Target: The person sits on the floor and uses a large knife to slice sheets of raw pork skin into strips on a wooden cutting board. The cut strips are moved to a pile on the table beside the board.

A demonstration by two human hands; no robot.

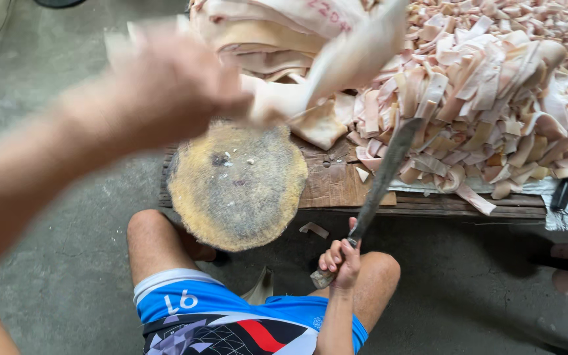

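1. Right hand (342, 261) grip: fist closed round handle of long cleaver (379, 184), blade angled up over bench (336, 184).
2. Left hand (165, 89) grip (blurred): closed on a pale skin sheet (336, 66), lifted above round chopping block (236, 187).
3. Cut pale strips (494, 98) heaped on bench, right of block.

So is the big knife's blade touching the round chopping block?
Apart. The head view shows the knife raised in the right hand, beside the chopping block.

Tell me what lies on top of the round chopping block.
On the chopping block, only small pale scraps and a dark spot. The raised left hand and skin piece cover its far edge.
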